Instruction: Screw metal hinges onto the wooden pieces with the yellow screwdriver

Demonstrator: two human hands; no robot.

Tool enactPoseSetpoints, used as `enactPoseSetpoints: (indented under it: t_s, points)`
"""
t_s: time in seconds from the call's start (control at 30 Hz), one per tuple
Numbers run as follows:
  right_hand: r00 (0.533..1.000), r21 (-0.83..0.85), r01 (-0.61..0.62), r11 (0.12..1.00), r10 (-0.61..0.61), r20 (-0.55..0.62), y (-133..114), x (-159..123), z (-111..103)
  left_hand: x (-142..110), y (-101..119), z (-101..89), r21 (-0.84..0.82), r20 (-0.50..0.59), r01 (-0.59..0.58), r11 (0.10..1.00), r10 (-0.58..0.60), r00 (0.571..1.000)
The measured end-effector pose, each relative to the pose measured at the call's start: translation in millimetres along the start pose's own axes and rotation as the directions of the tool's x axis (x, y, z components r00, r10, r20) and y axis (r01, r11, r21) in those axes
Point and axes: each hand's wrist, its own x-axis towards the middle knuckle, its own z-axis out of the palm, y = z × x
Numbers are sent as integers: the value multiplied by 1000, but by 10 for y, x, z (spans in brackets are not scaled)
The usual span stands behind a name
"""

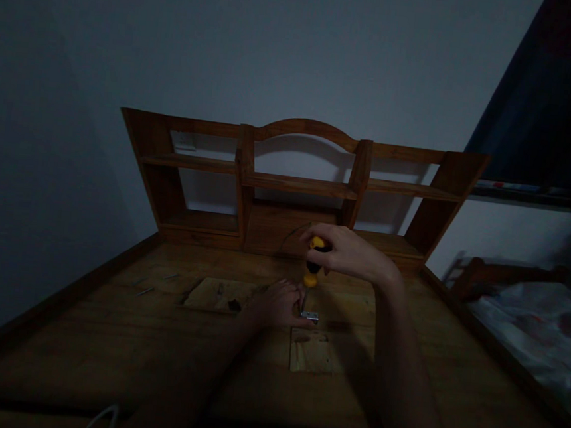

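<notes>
My right hand (349, 251) is wrapped round the handle of a yellow-and-black screwdriver (310, 281), held upright with its shaft pointing down. Below it, the tip meets a small shiny metal bracket (311, 316) near the tabletop. My left hand (277, 304) rests low at the bracket's left side, thumb and fingers closed on it. The exact contact of the fingertips is hard to see in the dim light. A square piece of pale wood or board (311, 351) lies just in front of the bracket.
The wooden desk (104, 345) has a shelf unit (300, 186) along its back. A longer pale patch (213, 294) with a dark hole lies left of my hands. Thin metal pieces (145, 291) lie farther left. A white cable (110, 415) loops at the front edge.
</notes>
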Motion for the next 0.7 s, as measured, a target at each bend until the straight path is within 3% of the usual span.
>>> enactPoseSetpoints:
  t_s: [0.13,0.33,0.57,0.7]
  points:
    - [999,28,24,999,-24,22,-1,-5,-11,-2,-8,8,13,2,-1,1000,1,1000]
    - [997,-86,-54,995,49,-62,27,-23,12,16,4,1,56,1,4,998,-4,1000]
    - [999,19,5,1000,-6,46,28,-18,-19,18,12,-23,5,-12,-19,1000,19,1000]
    - [998,30,-38,999,36,60,15,-20,2,15,38,-45,23,-25,-14,1000,15,1000]
